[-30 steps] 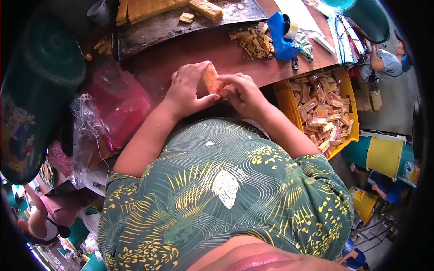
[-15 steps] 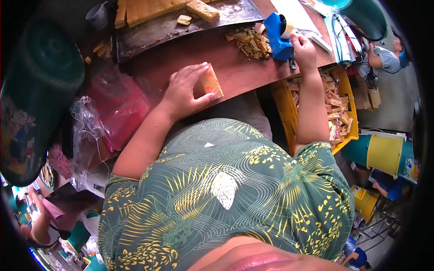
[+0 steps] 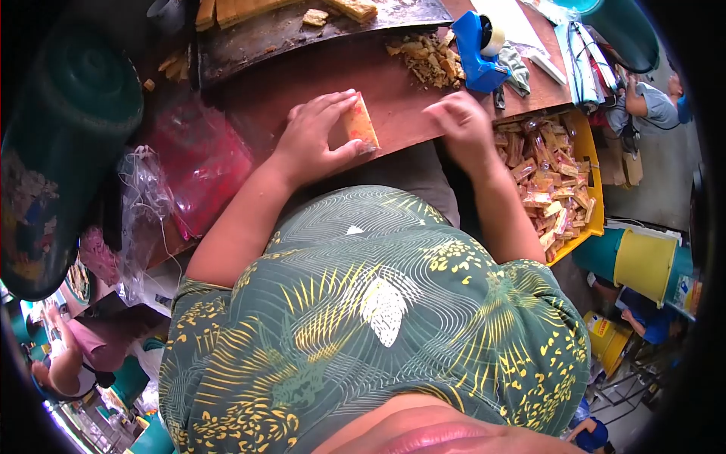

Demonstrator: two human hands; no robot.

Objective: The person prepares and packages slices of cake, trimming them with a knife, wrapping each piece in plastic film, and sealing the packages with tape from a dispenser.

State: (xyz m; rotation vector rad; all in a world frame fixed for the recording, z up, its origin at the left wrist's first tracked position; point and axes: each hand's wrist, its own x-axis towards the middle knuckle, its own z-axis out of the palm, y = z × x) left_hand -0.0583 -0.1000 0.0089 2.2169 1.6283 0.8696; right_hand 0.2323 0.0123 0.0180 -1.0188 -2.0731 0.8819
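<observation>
My left hand (image 3: 314, 140) is closed around a flat, clear-wrapped cake slice (image 3: 361, 121), thumb at its near end and fingers at its far end. It stands near the front edge of the brown table (image 3: 408, 125). To the right, my right hand (image 3: 465, 127) hovers over the table edge, thumb and fingertips pinched together and slightly blurred. Anything in that pinch is too small to make out. Behind it stands a blue tape dispenser (image 3: 478, 64) with a roll of tape (image 3: 492, 41). A heap of cake crumbs (image 3: 429, 60) lies beside the dispenser.
A dark baking tray (image 3: 280, 45) with cake pieces is at the back. On the right, a yellow crate (image 3: 594, 216) holds many wrapped pieces (image 3: 548, 185). Pink plastic bags (image 3: 200, 170) and a green bin (image 3: 64, 151) are on the left. Other people work farther off.
My right hand has come away from the tape dispenser, moving toward me and to the left, closer to the slice. My left hand keeps its hold on the slice. The view has shifted slightly.
</observation>
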